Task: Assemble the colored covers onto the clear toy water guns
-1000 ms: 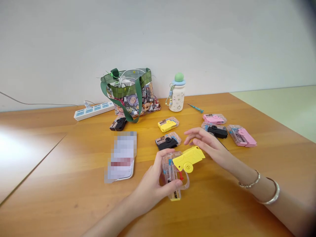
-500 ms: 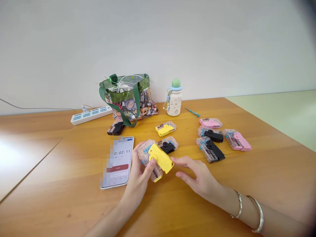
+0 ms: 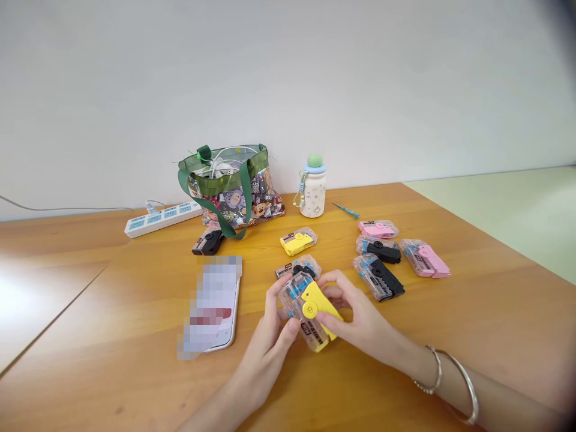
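Both my hands hold one small toy with a clear plastic body and a yellow cover (image 3: 310,312) just above the wooden table (image 3: 112,336). My left hand (image 3: 270,342) grips its left side with the thumb on the clear body. My right hand (image 3: 355,318) curls round its right side, fingers on the yellow part. Right behind it lies a black toy of the same kind (image 3: 297,270). A phone (image 3: 211,303) lies flat to the left of my hands.
More such toys lie about: a yellow one (image 3: 297,241), two pink ones (image 3: 378,228) (image 3: 425,258), black ones (image 3: 378,248) (image 3: 378,277) (image 3: 207,241). At the back stand a clear bag with green straps (image 3: 229,186), a small bottle (image 3: 312,187), a power strip (image 3: 162,216) and a thin teal tool (image 3: 346,210).
My right hand came back from the right and closed on the yellow toy. The toy shifted a little right and down, with both hands now on it. The view tilted slightly.
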A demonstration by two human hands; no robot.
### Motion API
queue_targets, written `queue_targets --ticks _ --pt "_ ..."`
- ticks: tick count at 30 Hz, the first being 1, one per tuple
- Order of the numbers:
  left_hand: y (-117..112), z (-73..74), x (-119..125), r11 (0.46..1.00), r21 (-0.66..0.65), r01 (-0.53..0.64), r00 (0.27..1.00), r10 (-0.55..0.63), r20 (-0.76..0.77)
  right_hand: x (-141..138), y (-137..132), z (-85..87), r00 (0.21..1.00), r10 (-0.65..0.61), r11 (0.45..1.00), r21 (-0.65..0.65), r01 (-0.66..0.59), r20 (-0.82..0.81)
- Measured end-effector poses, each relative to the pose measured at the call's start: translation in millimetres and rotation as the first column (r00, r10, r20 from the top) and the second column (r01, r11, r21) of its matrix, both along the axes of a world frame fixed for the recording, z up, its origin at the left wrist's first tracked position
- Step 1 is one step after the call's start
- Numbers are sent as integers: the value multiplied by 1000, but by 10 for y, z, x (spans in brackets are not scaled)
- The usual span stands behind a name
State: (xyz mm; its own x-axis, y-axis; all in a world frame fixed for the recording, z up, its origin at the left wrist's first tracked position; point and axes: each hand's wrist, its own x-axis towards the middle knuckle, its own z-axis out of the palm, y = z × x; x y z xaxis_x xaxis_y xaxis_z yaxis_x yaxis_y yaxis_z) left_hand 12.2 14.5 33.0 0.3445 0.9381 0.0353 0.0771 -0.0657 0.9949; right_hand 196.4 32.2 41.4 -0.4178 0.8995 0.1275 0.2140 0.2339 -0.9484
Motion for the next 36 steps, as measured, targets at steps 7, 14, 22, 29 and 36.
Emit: queue_targets --ticks 7,14,22,29,36 --pt "70 25 -80 980 197 42 898 50 -437 440 552 264 956 -228 956 228 184 184" --pt "58 -7 -3 892 376 251 815 14 -579 782 1282 291 800 -397 906 332 262 450" --pt "76 -12 -9 847 418 329 777 8 -629 838 1584 155 570 -357 934 284 216 740" --pt "47 -4 -5 806 482 345 792 25 -610 543 1673 207 536 -373 910 412 50 758" --pt "55 49 -14 777 511 369 779 41 -626 48 1844 99 632 -93 928 297 -225 769"
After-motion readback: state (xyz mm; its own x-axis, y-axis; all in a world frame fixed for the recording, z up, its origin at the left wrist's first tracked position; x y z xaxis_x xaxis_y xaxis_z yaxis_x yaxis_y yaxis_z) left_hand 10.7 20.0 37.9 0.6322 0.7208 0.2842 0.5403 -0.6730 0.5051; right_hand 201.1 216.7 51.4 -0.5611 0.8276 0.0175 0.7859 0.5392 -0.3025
